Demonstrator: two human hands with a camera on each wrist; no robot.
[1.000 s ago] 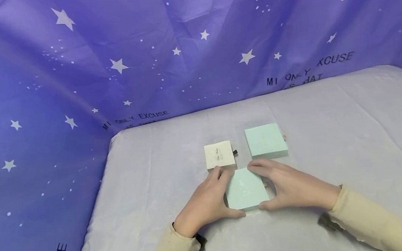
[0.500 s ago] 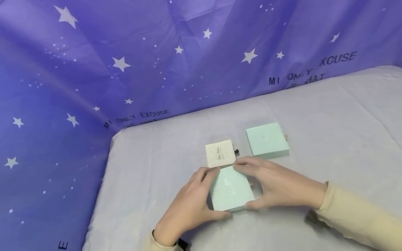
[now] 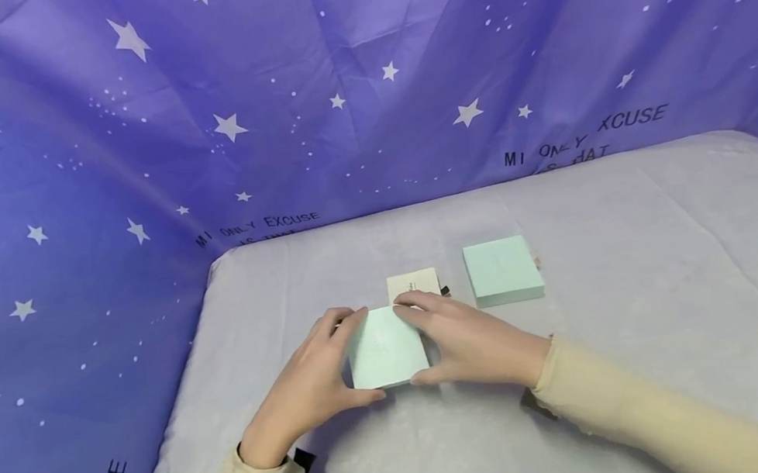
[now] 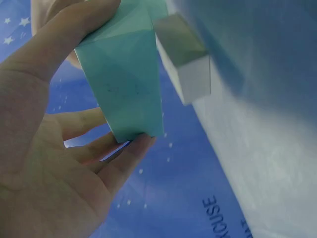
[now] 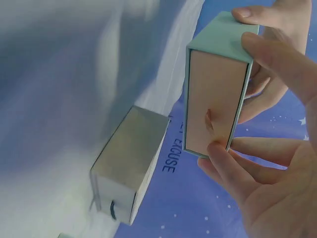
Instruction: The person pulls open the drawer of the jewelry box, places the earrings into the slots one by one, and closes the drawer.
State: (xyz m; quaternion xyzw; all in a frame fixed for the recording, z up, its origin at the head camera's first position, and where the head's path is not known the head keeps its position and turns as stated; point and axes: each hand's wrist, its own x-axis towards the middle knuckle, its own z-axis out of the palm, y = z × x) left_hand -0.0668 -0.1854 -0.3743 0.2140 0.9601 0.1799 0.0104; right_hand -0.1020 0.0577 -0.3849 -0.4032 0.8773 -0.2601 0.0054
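Both hands grip a square mint-green drawer box [image 3: 386, 349] from its two sides, and it appears raised off the cloth. My left hand [image 3: 310, 373] has its thumb at the near edge and its fingers at the far left corner. The right hand [image 3: 471, 339] holds the right side the same way. In the right wrist view the box's peach-coloured drawer end [image 5: 215, 87] faces the camera, with a small ribbon pull [image 5: 209, 120]. Behind the held box, a smaller cream box [image 3: 412, 283] with a black tab is partly hidden by it and by the right fingers.
A second mint-green box [image 3: 504, 269] lies on the pale cloth-covered table [image 3: 636, 277], right of the cream box, its pull facing right. A purple curtain [image 3: 368, 136] with stars and lettering hangs behind the table and along its left side.
The held mint-green box has moved left and slightly away from the person, both hands moving with it. It now covers part of the cream box. The other boxes have stayed in place.
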